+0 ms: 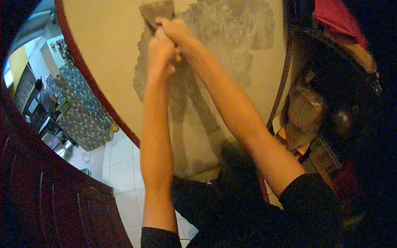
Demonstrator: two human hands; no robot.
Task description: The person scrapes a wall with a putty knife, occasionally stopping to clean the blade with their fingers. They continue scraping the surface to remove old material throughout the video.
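A wide-bladed scraper lies with its blade against the wall near the top of the view. My left hand is closed around its handle, which is mostly hidden by the fingers. Just above it, my right hand grips the same tool close to the blade, one finger stretched along it. Both arms reach upward. To the right of the blade, the yellowish paint gives way to a rough grey patch with ragged edges. My arms' shadows fall on the wall below.
Dark red trim borders the wall on the left, beside a dark wooden door. Beyond it are white floor tiles, a mosaic-tiled partition and another person. Bags and a red cloth hang at the right.
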